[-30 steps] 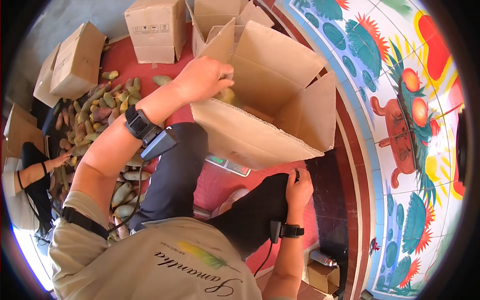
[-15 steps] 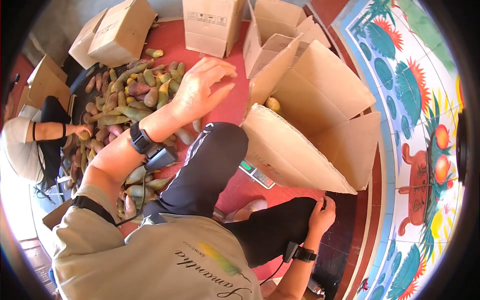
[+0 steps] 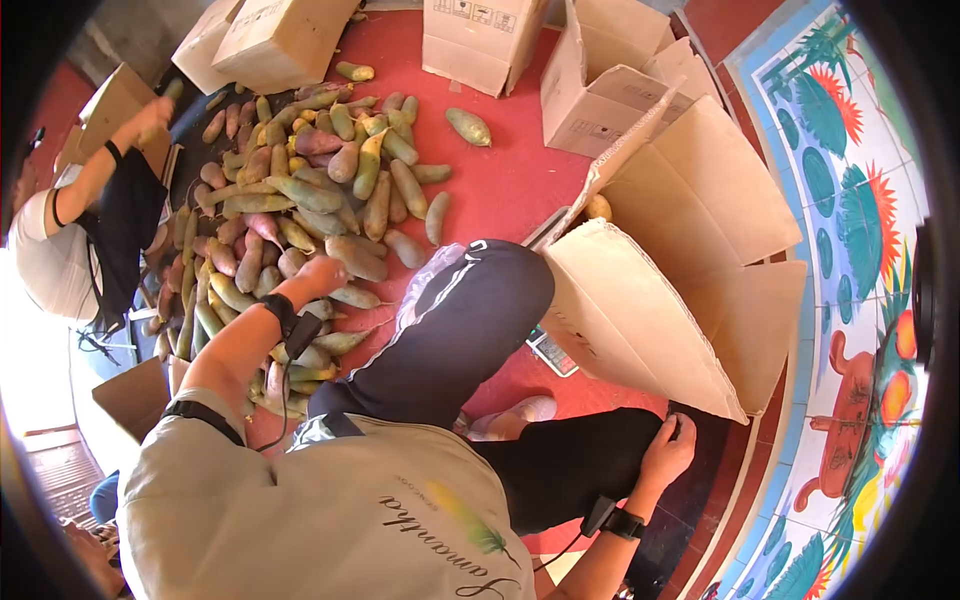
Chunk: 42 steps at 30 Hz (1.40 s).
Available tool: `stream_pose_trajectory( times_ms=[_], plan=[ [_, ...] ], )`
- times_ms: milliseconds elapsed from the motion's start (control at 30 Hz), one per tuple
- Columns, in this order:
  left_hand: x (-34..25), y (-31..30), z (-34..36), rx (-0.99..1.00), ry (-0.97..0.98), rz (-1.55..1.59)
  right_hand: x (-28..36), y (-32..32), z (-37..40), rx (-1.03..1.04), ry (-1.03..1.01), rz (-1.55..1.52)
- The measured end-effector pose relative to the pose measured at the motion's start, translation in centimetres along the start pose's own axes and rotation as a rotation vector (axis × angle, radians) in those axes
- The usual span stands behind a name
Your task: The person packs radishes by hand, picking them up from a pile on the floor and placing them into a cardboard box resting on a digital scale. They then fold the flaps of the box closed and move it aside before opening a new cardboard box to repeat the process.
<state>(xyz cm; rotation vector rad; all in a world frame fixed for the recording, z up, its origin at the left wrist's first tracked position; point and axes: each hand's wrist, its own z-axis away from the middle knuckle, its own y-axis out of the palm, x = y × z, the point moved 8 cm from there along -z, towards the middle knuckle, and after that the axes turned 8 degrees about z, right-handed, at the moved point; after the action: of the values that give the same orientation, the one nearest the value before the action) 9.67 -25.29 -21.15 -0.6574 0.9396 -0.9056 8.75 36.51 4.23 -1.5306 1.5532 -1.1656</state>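
Observation:
My left hand (image 3: 324, 275) is down at the near edge of a pile of long green and reddish radishes (image 3: 305, 195). It touches or lies just above the radishes beside my raised knee, with its back toward me; its fingers are mostly hidden. On my other knee rests my right hand (image 3: 670, 452), loosely bent, thumb and fingers apart, holding nothing. A large open cardboard box (image 3: 640, 315) stands tilted just beyond that knee. Inside its far left corner the end of a yellowish radish (image 3: 598, 208) shows. A small digital scale (image 3: 552, 352) is partly hidden by the box.
One radish (image 3: 468, 127) lies apart on the red floor (image 3: 515, 185). More cardboard boxes (image 3: 480, 45) line the far side. A co-worker (image 3: 70, 235) sits at the left of the pile, one arm raised. A painted tile wall (image 3: 840, 200) borders the right.
My left hand has dropped from above the floor near the box back to the pile. A lone radish now shows on the red floor. The co-worker's hand has moved up, away from the pile.

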Motion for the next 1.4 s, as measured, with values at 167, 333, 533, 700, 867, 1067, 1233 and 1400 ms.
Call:
stream_pose_trajectory(
  times_ms=[167, 333, 533, 700, 867, 1067, 1233, 1400],
  plan=[
    [8.0, 6.9, 4.8, 0.206, -0.221, -0.111, 0.1, 0.0, 0.0, 0.014, -0.005, 0.018],
    [8.1, 12.9, 8.9, 0.318, -0.114, -0.182, 0.0, 0.4, -0.2, 0.021, 0.003, 0.030],
    [6.3, 17.3, 10.9, 0.458, -0.065, -0.248, 0.5, 0.4, -0.4, 0.031, -0.007, 0.030],
    [3.3, 16.3, 12.0, 0.531, 0.093, -0.537, 0.4, 0.4, -0.3, 0.057, 0.001, 0.051],
    [3.9, 18.2, 10.9, 0.551, 0.085, -0.626, 0.9, 0.3, -0.6, 0.061, -0.004, 0.064],
    [3.3, 16.0, 11.2, 0.505, 0.041, -0.588, 0.6, 0.6, -0.6, 0.058, -0.012, 0.034],
    [4.5, 15.6, 11.0, 0.547, 0.049, -0.501, 0.5, 0.6, -0.5, 0.045, -0.019, 0.046],
    [1.8, 10.6, 9.3, 0.308, 0.087, -0.432, 0.4, 0.5, -0.4, 0.027, -0.039, 0.022]
  ],
)
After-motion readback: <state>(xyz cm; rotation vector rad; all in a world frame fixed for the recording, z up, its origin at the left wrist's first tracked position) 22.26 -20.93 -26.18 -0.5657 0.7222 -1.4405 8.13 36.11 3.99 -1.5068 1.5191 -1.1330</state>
